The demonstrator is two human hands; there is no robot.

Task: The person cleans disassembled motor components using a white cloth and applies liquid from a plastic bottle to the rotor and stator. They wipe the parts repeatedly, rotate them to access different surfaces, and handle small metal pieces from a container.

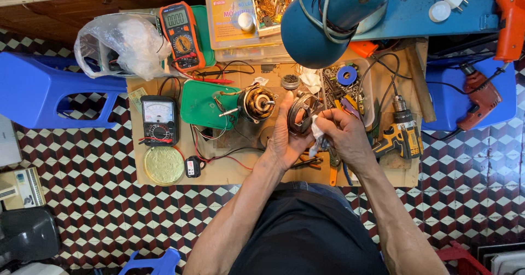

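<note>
Head view, the only one here: a round metal motor housing (302,113) is held up off the tabletop (229,171), cupped against the fingers of the left hand (284,141). The right hand (342,135) is closed in a pinch on a small white rag (317,133), which is pressed at the housing's rim. So neither hand is spread; both are wrapped on something.

Risks, as judged from this:

- The housing is gripped mostly by fingertips, so it could be lost if the rag is pushed hard. It'd be dropped onto the copper-wound rotor (257,103) sitting just to the left on the green tray (199,108), and the windings could get dinged.
- Loose red and black test leads (219,154) are draped across the tabletop near the left wrist; the analog meter (158,119) could be dragged if they're snagged.
- The blue lamp (328,21) hangs close above the work, so it could easily be bumped by a raised hand.
- The yellow drill (402,135) is parked just beside the right forearm and could be knocked.
</note>
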